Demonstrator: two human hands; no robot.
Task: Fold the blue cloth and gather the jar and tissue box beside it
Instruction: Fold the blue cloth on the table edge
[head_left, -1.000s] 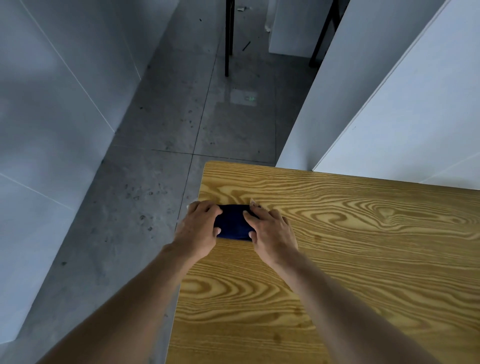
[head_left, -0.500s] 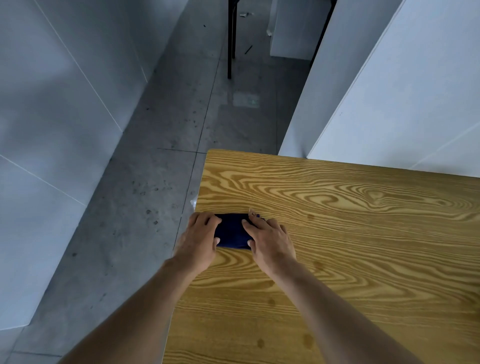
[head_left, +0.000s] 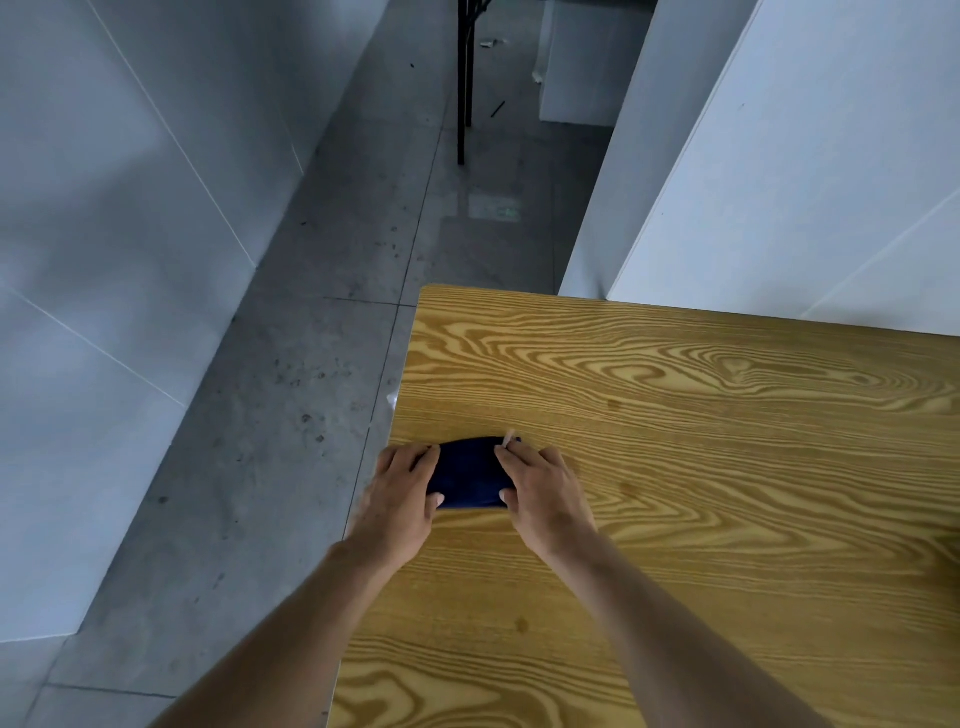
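The blue cloth (head_left: 470, 478) is a small dark folded bundle lying on the wooden table (head_left: 727, 467), close to its left edge. My left hand (head_left: 400, 493) grips the bundle's left end, fingers over the top and thumb at the near side. My right hand (head_left: 545, 493) grips its right end the same way. A small pale tag sticks up at the cloth's far right corner. Neither the jar nor the tissue box is in view.
The table's left edge drops to a grey concrete floor (head_left: 291, 415). White panels (head_left: 779, 182) stand behind the table's far edge. A black furniture leg (head_left: 464, 104) stands far back on the floor.
Both hands keep hold of the cloth. The bundle and hands lie farther from the table's far corner than a second ago, nearer to me.
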